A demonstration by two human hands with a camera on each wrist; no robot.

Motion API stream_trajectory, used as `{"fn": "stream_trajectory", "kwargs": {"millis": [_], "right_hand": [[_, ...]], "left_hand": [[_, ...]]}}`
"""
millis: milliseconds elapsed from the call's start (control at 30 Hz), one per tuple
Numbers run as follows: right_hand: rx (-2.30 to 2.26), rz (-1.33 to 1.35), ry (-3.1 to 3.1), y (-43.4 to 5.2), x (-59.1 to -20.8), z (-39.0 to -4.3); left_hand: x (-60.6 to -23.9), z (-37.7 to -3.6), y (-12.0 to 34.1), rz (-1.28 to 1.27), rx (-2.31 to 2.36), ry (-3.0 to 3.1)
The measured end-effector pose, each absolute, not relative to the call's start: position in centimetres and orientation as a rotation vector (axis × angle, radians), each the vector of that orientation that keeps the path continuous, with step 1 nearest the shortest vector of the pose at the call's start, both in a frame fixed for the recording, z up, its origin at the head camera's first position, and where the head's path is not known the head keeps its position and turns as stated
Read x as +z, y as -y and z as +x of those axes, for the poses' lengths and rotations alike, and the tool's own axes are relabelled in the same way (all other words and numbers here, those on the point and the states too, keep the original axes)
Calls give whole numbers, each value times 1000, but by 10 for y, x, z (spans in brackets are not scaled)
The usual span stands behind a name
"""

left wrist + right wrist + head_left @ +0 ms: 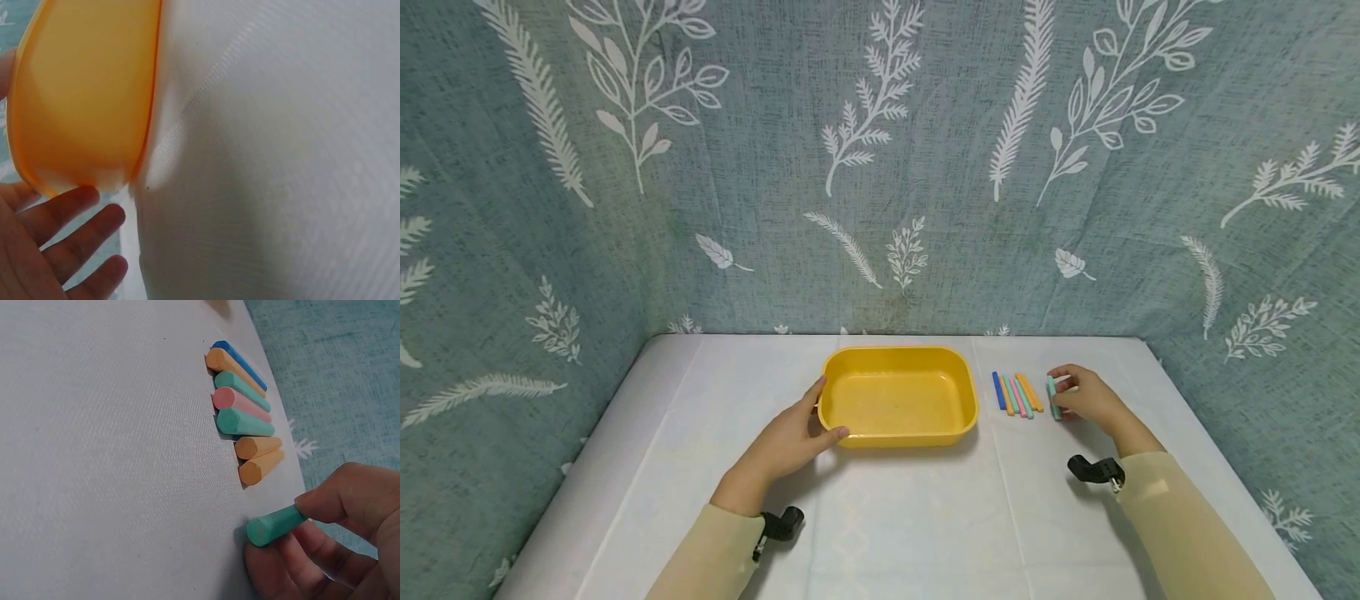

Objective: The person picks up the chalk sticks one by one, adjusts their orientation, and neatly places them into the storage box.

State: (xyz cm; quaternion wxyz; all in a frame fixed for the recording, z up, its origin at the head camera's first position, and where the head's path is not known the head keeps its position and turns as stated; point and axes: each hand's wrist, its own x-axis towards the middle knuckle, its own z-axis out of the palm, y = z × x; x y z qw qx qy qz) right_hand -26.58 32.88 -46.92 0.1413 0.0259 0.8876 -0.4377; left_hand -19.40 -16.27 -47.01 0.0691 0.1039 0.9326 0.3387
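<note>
The right hand (1086,397) lies low on the white tablecloth (910,508), knuckles up, its forearm in a pale sleeve (1187,525) running back toward the body with a small black clip (1096,471) at the wrist. Its thumb and curled fingers pinch a teal chalk stick (275,525), whose blunt end pokes out past the fingertips (315,503) and sits at or just above the cloth. Just beside this hand, on its inner side, a row of chalk sticks (1017,393) lies side by side on the cloth: blue, orange, teal, pink, teal and two more orange, touching one another, apart from the held stick.

The left hand (793,437) reaches forward from its own pale sleeve, palm turned inward, and rests against the near left corner of the yellow tray (898,360). Its thumb lies along the tray's front wall and the fingers rise beside the left wall. In the left wrist view the fingers (75,228) are nearly straight and spread a little, below the tray's rounded corner, not wrapped round it. The tray stands flat on the cloth, between the two hands and just beside the row of chalk.
</note>
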Motion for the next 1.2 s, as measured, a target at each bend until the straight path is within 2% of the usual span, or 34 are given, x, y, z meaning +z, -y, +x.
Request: {"fn": "stream_trajectory", "kwargs": {"millis": [500,1200], "right_hand": [[-1340,35,-2602,-327,-459,-252],[-1826,4,-2232,-307,-414,-240]], "left_hand": [[-475,-194,165,312,1046,-2792],[-473,-193,163,279,1053,-2779]]}}
